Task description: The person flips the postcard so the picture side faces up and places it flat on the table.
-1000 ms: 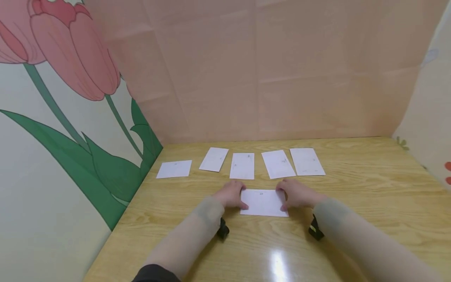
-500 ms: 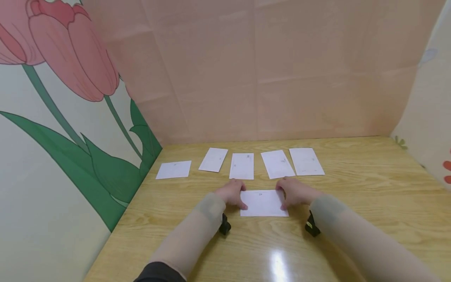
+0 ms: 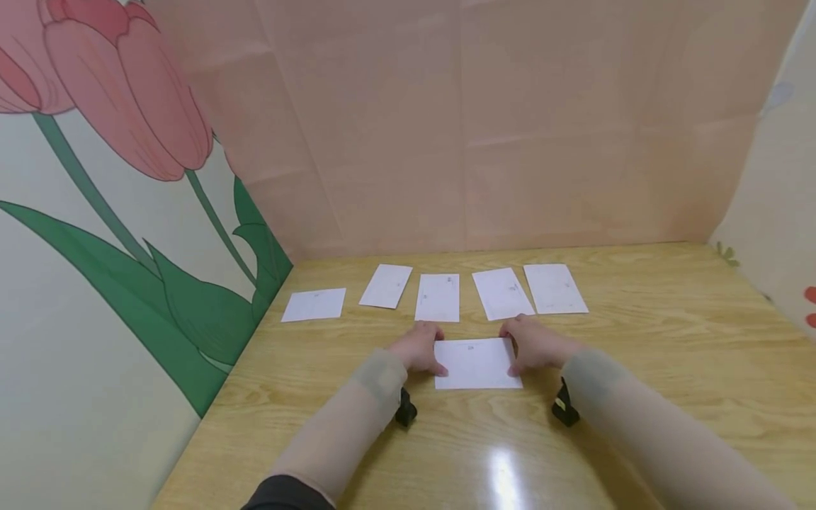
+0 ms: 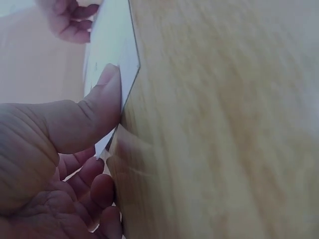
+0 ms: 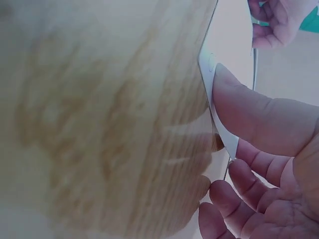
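Observation:
A white sheet of paper (image 3: pixel 478 364) with a small dark print near its far edge lies crosswise in front of the person. My left hand (image 3: pixel 417 348) grips its left end; in the left wrist view the thumb (image 4: pixel 94 112) presses on top while curled fingers stay at the edge. At the right end, my right hand (image 3: pixel 537 345) pinches the paper likewise, its thumb (image 5: pixel 249 107) over the sheet and fingertips along the side. Part of the paper's ends is hidden by the hands.
Behind the hands several more white sheets lie in a row, from a crosswise one (image 3: pixel 314 304) at the left to an upright one (image 3: pixel 555 289) at the right. The wooden table (image 3: pixel 669 340) meets a pinkish covering (image 3: pixel 510 142) at the back and a tulip-painted wall at the left.
Both hands keep their hold on the sheet, which stays in nearly the same place. The right fingers have risen slightly; the view has tilted a little.

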A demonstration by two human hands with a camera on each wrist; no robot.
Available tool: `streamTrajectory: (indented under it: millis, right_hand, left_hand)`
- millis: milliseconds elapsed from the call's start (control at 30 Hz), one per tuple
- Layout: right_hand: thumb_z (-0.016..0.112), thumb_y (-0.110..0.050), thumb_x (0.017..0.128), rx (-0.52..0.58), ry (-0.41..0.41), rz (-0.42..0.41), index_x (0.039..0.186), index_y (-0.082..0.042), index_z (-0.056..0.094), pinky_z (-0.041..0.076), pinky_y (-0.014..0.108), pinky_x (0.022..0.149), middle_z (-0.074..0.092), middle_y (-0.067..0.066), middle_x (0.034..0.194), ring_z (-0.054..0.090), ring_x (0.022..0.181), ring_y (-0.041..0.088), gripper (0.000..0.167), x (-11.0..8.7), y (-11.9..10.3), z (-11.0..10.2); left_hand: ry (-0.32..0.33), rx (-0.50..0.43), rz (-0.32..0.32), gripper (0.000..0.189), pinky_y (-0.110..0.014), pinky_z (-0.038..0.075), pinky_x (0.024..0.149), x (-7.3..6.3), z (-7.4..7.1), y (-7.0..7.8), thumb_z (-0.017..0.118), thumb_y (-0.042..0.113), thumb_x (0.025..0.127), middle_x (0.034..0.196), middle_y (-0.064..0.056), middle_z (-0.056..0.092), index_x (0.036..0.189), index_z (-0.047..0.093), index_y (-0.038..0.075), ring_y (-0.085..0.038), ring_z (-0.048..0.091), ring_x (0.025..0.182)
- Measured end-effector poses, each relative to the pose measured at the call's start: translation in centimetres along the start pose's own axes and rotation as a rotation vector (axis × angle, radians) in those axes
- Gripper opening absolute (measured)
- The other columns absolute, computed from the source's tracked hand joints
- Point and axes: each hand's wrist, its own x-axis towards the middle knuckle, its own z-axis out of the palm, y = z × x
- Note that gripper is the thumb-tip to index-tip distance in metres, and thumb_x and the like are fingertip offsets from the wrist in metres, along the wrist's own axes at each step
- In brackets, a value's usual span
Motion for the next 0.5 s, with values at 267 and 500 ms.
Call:
streamTrajectory:
  millis: [267,500]
  right_hand:
    - [0.089,-0.022,0.067,0.042,0.032,-0.002,0.115,-0.005,0.057,0.041,0.051,0.093,0.050,0.017,0.117,0.048,0.102,0.031,0.061,-0.39,0.41,0.17]
    - [0.090,-0.022,0.065,0.049,0.053,-0.002,0.116,-0.005,0.056,0.041,0.051,0.094,0.053,0.016,0.118,0.050,0.103,0.029,0.063,-0.29,0.56,0.54]
  left_hand:
    - [0.045,-0.014,0.040,0.060,-0.031,0.040,0.097,-0.03,0.28,-0.43,0.085,0.035,0.072,0.122,-0.005,0.049,0.118,0.056,0.013,-0.017,0.047,0.109]
    - [0.050,-0.081,0.040,0.063,-0.032,0.042,0.090,-0.33,0.57,-0.59,0.086,0.031,0.072,0.109,-0.002,0.054,0.121,0.050,0.014,-0.017,0.051,0.099]
